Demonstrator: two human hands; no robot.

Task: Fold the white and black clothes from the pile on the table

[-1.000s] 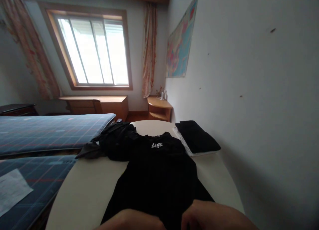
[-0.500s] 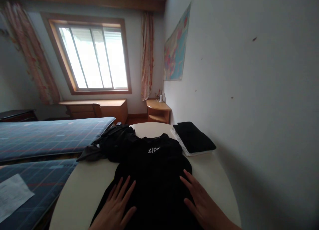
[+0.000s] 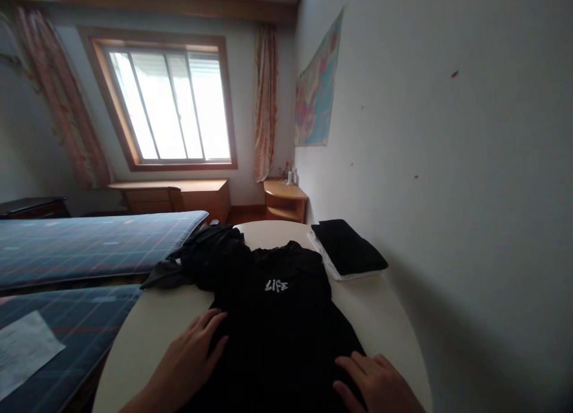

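A black T-shirt (image 3: 277, 329) lies spread on the round cream table (image 3: 143, 329), its collar at the far end and white "Life" lettering on the chest. Along its left edge rests my left hand (image 3: 192, 347), fingers bent onto the cloth and thumb apart, gripping nothing. My right hand (image 3: 376, 380) touches the lower right edge, with fingers slightly curled and thumb apart. The shirt's near end runs out of view. Beyond it at the left is a crumpled heap of black clothes (image 3: 210, 252), touching the shirt.
A folded black garment (image 3: 349, 246) lies on a folded white one (image 3: 329, 267) at the table's far right, near the wall (image 3: 470, 222). Left of the table are blue plaid mattresses (image 3: 102, 240), with a paper sheet (image 3: 27, 353) on the nearer one.
My left hand has shifted left to the shirt's edge, and my right hand has moved down and right. The shirt's upper part lies flatter, and its lettering is now fully visible.
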